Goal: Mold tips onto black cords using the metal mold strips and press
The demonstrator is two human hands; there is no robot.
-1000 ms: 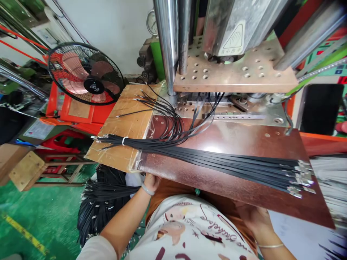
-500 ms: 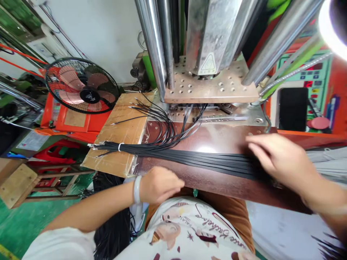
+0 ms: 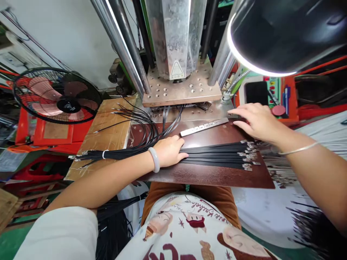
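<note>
At a press bench, the left hand (image 3: 169,151) lies flat on a bundle of black cables (image 3: 214,154), gripping nothing, while the right hand (image 3: 257,121), fingers spread, touches the metal strip (image 3: 204,126); lifting it likely follows.

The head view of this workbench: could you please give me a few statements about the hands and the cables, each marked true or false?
1. The left hand rests on the bundle of black cables. True.
2. The right hand grips the cables' metal ends. False: it lies flat on the brown worktop, its fingertips at the end of the metal strip, apart from the cable ends.
3. A white tie binds the cables near their left end. True.
4. The fan stands to the right of the press. False: it stands on the left, beyond the cardboard sheet.
5. A lit lamp hangs above the right hand. True.
</note>
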